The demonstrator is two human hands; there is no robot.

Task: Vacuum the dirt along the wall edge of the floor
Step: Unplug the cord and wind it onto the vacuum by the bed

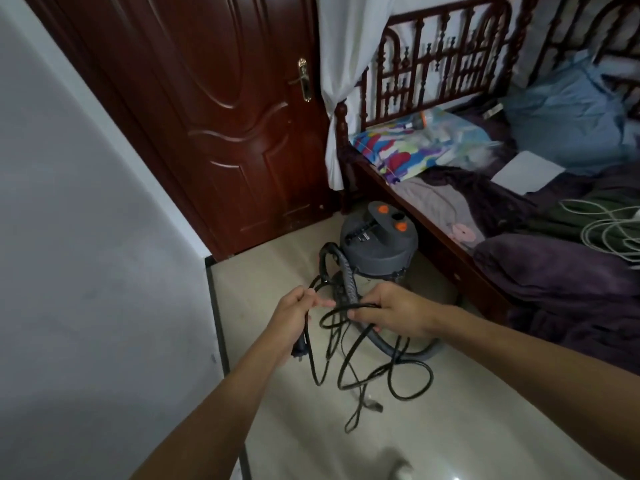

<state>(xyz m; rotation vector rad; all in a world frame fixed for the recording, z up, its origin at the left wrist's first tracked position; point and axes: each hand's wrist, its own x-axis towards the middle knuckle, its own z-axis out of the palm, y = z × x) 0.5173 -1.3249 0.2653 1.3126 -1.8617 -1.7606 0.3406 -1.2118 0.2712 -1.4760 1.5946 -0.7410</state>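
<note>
Vacuum [379, 240]: grey drum body, orange buttons on top, ribbed grey hose [349, 276]. Stands on pale floor [467, 420] against bed frame [446, 247], near door [221, 133]. Left hand [291, 317] curled round black cord [381, 372] above plug [298, 348]. Right hand [398, 313] grips cord loops; rest tangled on floor.

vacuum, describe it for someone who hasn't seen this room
Find the red-brown door; right of it stands a carved wooden bed. The vacuum sits on the floor between them. Nothing else there is a grey drum with orange buttons.
</note>
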